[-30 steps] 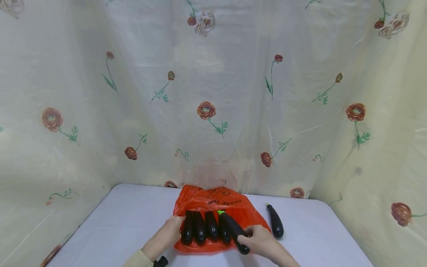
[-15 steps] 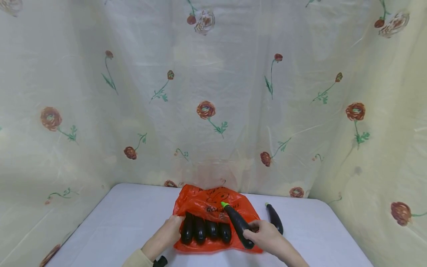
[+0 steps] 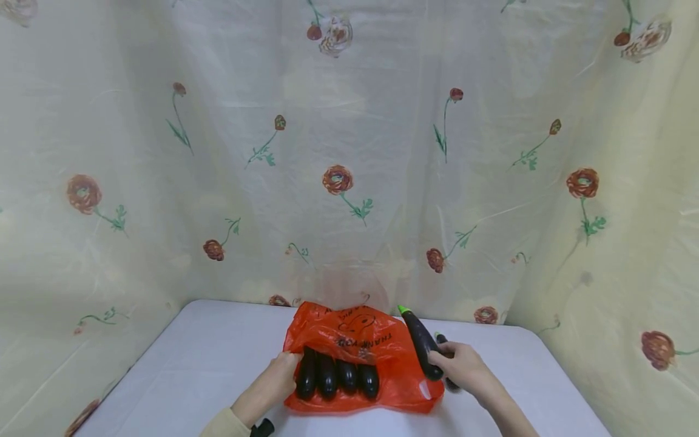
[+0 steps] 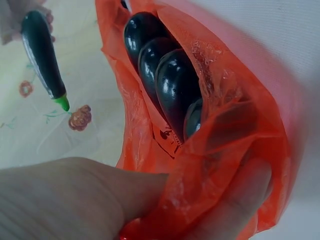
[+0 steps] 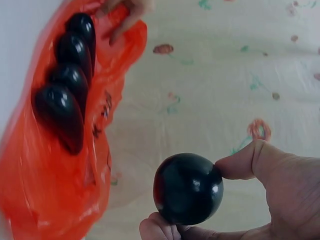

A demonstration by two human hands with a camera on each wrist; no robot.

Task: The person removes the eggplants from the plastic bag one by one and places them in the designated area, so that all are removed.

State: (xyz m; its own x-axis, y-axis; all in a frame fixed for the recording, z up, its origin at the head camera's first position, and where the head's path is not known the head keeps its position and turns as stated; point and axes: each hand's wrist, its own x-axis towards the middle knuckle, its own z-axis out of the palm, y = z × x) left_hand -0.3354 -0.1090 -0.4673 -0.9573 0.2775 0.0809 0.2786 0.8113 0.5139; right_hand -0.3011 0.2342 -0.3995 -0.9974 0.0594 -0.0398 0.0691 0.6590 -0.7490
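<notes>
Near the right edge of the bag (image 3: pixel 404 388), the eggplant (image 3: pixel 419 343) has moved rightward — its thick end between thumb and fingers in the right hand (image 3: pixel 464 367)'s grip. The left hand (image 3: pixel 283 376) pinches the bag — four eggplants (image 3: pixel 327 377) inside.

Glossy eggplants (image 4: pixel 177 82) inside red bag (image 4: pixel 212 157)

Bagged eggplants (image 3: pixel 327 379): far ends hidden under the red bag (image 3: pixel 404 381); held eggplant (image 3: pixel 422 345): stem end hidden in right wrist view; table eggplant (image 3: pixel 451 385): middle hidden behind the right hand (image 3: pixel 463 367); black object (image 3: pixel 264 428) (unidentifiable): cut off by head view's bottom edge
</notes>
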